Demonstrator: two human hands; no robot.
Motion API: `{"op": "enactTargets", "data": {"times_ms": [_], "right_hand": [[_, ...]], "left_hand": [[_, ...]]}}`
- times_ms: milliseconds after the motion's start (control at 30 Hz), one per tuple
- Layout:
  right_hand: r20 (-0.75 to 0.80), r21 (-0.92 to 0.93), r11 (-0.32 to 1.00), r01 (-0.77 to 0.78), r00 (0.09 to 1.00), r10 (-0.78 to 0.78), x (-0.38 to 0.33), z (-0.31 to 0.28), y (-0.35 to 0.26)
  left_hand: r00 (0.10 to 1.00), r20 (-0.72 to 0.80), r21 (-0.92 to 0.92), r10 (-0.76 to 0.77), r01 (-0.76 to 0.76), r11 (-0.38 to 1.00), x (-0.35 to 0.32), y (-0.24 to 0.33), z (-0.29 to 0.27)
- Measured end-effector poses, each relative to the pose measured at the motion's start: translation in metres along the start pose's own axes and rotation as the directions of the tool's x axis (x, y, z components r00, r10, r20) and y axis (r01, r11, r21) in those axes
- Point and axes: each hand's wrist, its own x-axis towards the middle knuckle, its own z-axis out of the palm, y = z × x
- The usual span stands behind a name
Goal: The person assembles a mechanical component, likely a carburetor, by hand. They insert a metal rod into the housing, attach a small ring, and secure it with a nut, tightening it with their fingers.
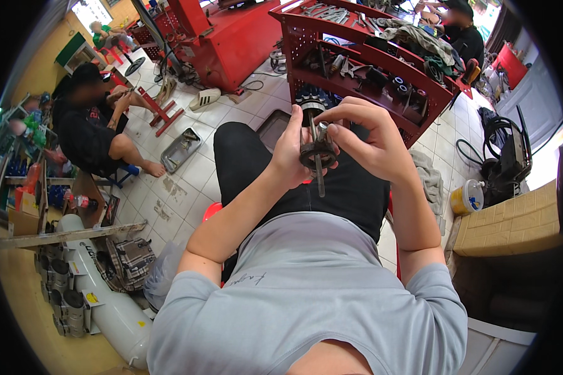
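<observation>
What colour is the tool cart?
The tool cart is red; it shows in the head view.

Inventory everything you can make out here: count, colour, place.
metal assembly with rod: one, dark grey, at both hands
tool cart: one, red, ahead
wrenches: several, silver, cart top
trays: two, grey, floor ahead
metal stand: one, red, left floor
tank: one, white, lower left
bucket: one, yellow-white, right floor
other people: at least three, background
shirt: one, grey, lower centre
left hand: one, bare, around assembly
right hand: one, bare, fingertips at assembly

A head-worn fisheye looks steeply down over the nearby shirt (306, 300) toward left hand (288, 149) and right hand (370, 136).
</observation>
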Motion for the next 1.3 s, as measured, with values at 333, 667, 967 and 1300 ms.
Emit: {"op": "enactTargets", "data": {"times_ms": [333, 667, 967, 1300], "right_hand": [[0.003, -0.019, 0.995, 0.098, 0.995, -0.098, -0.001, 0.003, 0.002], [0.071, -0.082, 0.985, 0.153, 0.987, -0.147, -0.001, -0.003, 0.000], [0.085, -0.087, 0.985, 0.149, 0.986, -0.142, -0.001, -0.004, 0.002], [0.037, -0.060, 0.992, 0.113, 0.993, -0.111, -0.002, -0.003, 0.004]], "left_hand": [[0.999, -0.009, 0.017, 0.038, -0.038, 0.999, -0.003, 0.002, 0.002], [0.996, -0.070, 0.018, 0.047, -0.046, 0.999, -0.004, 0.005, 0.008], [0.996, -0.027, 0.039, 0.087, -0.086, 0.996, -0.002, 0.003, 0.003], [0.993, -0.097, 0.051, 0.065, -0.061, 0.997, -0.003, 0.006, 0.010]]}}
